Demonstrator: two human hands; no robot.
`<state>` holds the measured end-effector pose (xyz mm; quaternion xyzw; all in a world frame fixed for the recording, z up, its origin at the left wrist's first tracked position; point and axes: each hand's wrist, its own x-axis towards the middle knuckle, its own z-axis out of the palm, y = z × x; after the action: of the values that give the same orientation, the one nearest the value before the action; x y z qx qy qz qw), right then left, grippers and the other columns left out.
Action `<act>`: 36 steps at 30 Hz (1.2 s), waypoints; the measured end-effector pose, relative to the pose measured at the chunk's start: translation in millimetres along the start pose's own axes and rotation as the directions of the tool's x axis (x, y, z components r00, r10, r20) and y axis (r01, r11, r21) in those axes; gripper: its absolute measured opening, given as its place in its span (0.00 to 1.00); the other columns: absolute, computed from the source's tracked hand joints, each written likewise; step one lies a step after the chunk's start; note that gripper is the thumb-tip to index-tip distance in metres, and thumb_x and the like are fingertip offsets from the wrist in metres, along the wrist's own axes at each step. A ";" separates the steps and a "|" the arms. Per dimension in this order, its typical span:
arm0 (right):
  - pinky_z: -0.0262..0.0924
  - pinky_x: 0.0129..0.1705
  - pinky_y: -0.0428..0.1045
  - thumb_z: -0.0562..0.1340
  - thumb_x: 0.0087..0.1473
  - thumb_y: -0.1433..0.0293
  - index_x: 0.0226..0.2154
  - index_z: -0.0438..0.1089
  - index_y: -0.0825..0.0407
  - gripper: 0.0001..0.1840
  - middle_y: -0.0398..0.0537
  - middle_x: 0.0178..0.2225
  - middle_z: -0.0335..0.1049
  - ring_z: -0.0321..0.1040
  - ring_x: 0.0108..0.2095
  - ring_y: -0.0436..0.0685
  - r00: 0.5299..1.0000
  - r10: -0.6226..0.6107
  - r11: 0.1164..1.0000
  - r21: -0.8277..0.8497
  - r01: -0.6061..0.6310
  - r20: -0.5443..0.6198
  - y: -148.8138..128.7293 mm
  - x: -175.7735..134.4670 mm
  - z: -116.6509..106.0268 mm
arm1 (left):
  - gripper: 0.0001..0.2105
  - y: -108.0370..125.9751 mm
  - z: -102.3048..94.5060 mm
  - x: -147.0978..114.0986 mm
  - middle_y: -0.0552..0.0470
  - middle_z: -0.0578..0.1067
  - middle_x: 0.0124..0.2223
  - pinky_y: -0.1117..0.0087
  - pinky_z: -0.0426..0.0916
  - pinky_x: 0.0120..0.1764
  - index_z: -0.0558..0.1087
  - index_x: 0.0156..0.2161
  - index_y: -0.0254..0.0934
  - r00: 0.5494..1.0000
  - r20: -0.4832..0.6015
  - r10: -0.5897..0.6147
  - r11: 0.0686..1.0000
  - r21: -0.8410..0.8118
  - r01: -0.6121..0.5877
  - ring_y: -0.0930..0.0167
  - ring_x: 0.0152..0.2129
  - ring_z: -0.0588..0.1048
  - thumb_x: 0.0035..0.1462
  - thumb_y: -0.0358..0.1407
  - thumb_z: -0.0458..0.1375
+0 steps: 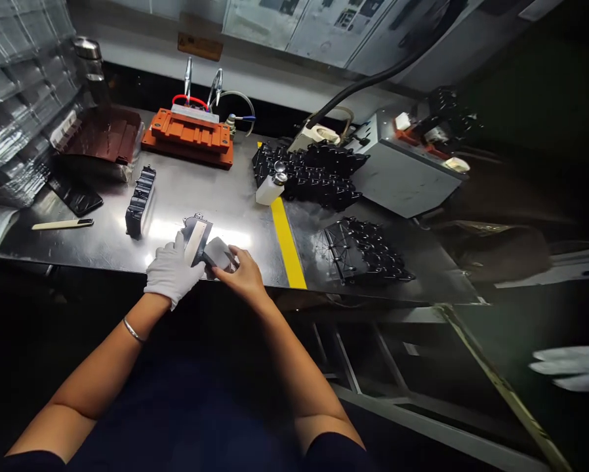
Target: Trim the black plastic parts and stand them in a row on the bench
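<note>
My left hand [174, 272], in a white glove, is closed on a black plastic part [206, 237] near the table's front edge. A pale, flat strip [195, 244] lies along the face of that part. My bare right hand [244, 272] grips a light grey block-like piece [219, 253] between thumb and fingers. This grey piece sits against the lower right side of the black part; whether it is a pad or folded cloth, I cannot tell. To the left, a similar black part [141, 202] stands alone on the metal table [112, 249].
An orange fixture [191, 136] stands at the back. Right of centre are stacked black parts [314, 174], a white bottle [271, 189], yellow tape [288, 246] and another black stack [366, 252]. A cutter knife [63, 224], phone [75, 193] and brown tray [102, 141] lie left.
</note>
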<state>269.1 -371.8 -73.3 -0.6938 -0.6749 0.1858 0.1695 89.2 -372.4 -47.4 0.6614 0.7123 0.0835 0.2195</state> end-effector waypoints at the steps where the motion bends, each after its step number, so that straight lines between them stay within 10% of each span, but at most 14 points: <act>1: 0.67 0.46 0.53 0.65 0.47 0.60 0.55 0.61 0.48 0.33 0.52 0.52 0.65 0.69 0.47 0.62 0.999 0.023 0.999 -0.029 -0.024 -0.043 1.0 6.7 -7.4 | 0.43 -0.2 0.0 0.0 0.37 0.70 0.53 0.57 0.65 0.47 0.45 0.66 0.35 1.000 0.000 0.006 1.000 -0.002 -0.006 0.52 0.49 0.69 0.51 0.56 0.51; 5: 0.66 0.39 0.57 0.53 0.55 0.75 0.60 0.55 0.53 0.29 0.64 0.58 0.55 0.69 0.45 0.66 0.988 0.005 0.918 -0.391 -0.065 -0.152 5.2 28.0 -36.7 | 0.42 -1.5 2.3 0.6 0.37 0.70 0.53 0.55 0.66 0.45 0.47 0.66 0.36 1.000 -0.007 0.011 1.000 -0.008 -0.011 0.51 0.48 0.69 0.51 0.55 0.51; 12: 0.66 0.37 0.52 0.59 0.55 0.72 0.58 0.59 0.46 0.28 0.55 0.56 0.60 0.71 0.41 0.60 0.940 -0.241 0.817 -0.472 0.332 0.243 9.9 24.5 -49.3 | 0.41 -2.7 8.8 0.7 0.36 0.70 0.52 0.55 0.66 0.44 0.47 0.66 0.36 1.000 -0.023 0.005 0.999 -0.032 -0.005 0.51 0.48 0.68 0.51 0.55 0.51; 17: 0.66 0.44 0.55 0.60 0.54 0.51 0.56 0.62 0.49 0.32 0.56 0.51 0.66 0.69 0.47 0.65 0.998 -0.055 0.934 -0.355 0.043 -0.024 7.4 19.4 -42.7 | 0.43 -3.2 11.3 1.0 0.36 0.70 0.52 0.56 0.68 0.42 0.46 0.67 0.37 0.999 -0.033 0.012 0.999 -0.033 -0.013 0.51 0.48 0.68 0.51 0.57 0.51; 21: 0.65 0.45 0.58 0.59 0.51 0.45 0.58 0.62 0.47 0.37 0.58 0.55 0.63 0.70 0.46 0.68 0.995 0.057 0.921 -0.388 -0.023 0.076 3.8 9.4 -30.1 | 0.42 -2.9 10.8 0.8 0.35 0.70 0.52 0.55 0.67 0.41 0.48 0.66 0.35 0.999 -0.038 0.008 0.999 -0.031 -0.009 0.51 0.47 0.68 0.51 0.56 0.50; 36: 0.65 0.50 0.58 0.57 0.55 0.61 0.58 0.64 0.48 0.28 0.56 0.55 0.66 0.69 0.50 0.65 0.998 0.053 0.958 -0.279 -0.060 -0.032 2.5 42.7 -7.4 | 0.39 3.9 1.9 7.2 0.36 0.70 0.50 0.56 0.67 0.38 0.52 0.64 0.40 1.000 0.021 0.005 1.000 -0.009 -0.005 0.50 0.48 0.67 0.49 0.52 0.54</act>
<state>275.8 -329.1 -69.3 -0.7320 -0.6721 0.0849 0.0727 93.3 -365.2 -48.9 0.6630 0.7079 0.0805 0.2296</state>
